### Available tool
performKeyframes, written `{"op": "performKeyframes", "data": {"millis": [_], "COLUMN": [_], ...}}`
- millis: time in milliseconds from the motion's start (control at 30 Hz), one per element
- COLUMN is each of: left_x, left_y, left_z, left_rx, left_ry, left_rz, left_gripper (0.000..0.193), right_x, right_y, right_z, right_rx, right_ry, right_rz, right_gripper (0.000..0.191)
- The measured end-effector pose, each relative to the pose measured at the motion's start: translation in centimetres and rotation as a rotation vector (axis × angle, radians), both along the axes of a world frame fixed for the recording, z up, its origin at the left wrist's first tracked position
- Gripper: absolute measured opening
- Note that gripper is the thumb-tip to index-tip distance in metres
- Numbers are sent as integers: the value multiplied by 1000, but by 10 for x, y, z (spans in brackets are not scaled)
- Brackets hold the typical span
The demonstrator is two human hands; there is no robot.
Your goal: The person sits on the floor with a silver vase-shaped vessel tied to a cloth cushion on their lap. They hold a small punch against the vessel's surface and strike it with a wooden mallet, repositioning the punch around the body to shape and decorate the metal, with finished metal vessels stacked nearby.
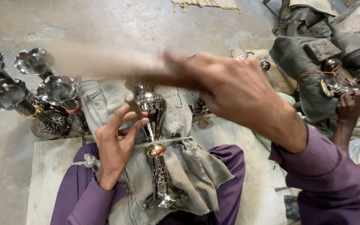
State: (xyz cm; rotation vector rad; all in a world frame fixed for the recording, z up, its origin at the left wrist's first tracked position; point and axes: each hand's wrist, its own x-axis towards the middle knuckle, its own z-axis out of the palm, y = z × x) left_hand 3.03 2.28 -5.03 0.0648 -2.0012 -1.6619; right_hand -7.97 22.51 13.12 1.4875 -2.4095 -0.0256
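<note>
Two hands work over a polished metal stem that lies lengthwise on a grey cloth draped across the person's purple-clad lap, its flared foot toward six o'clock and a brass ball at its middle, where a twine crosses it. The left hand, at nine o'clock from the stem, pinches a short wooden peg between thumb and fingers, the peg's lower end set just beside the stem's upper bulb. The right hand, up at one o'clock, is clenched around a long wooden stick that stretches away toward ten o'clock; both hand and stick are smeared by motion, so the stick's far end cannot be made out. At nine to ten o'clock of the picture a cluster of shiny flared metal cups stands on the concrete floor. At three o'clock another person's hand grips a small metal piece amid dark cloth and clutter.
</note>
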Motion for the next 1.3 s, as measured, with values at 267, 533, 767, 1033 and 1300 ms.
{"op": "performKeyframes", "data": {"millis": [267,533,767,1033,1300], "left_x": [3,4,6,2,-8], "left_y": [8,14,21,13,9], "left_z": [-3,-23,-38,-29,-12], "left_rx": [20,102,271,200,-51], "left_ry": [8,2,2,12,133], "left_rz": [105,151,161,80,59], "left_gripper": [43,41,48,46,44], "right_x": [1,0,1,2,-25], "right_y": [-26,-39,-41,-27,15], "right_z": [9,3,7,22,7], "right_rx": [120,80,139,178,62], "right_ry": [229,96,244,46,137], "right_rz": [36,43,117,-45,8], "right_gripper": [62,60,49,62,63]}}
